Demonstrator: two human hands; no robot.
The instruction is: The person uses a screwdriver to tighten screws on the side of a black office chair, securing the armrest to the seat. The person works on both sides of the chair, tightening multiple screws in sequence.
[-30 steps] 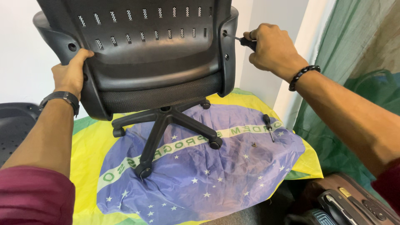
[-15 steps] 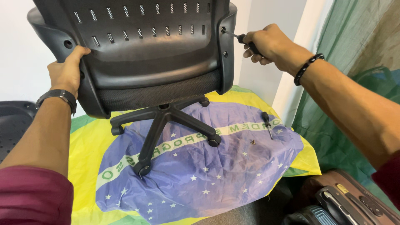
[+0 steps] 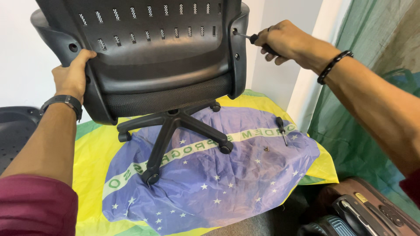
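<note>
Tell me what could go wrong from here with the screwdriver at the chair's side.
1. The screwdriver meets the hole in the chair at a slant; the tip could slip out and scratch the plastic.
2. Only the left hand steadies the chair, whose wheeled base stands on a loose flag; a hard push by the right hand might roll or turn it.
3. A small dark part lying on the flag could get lost in its folds.
</note>
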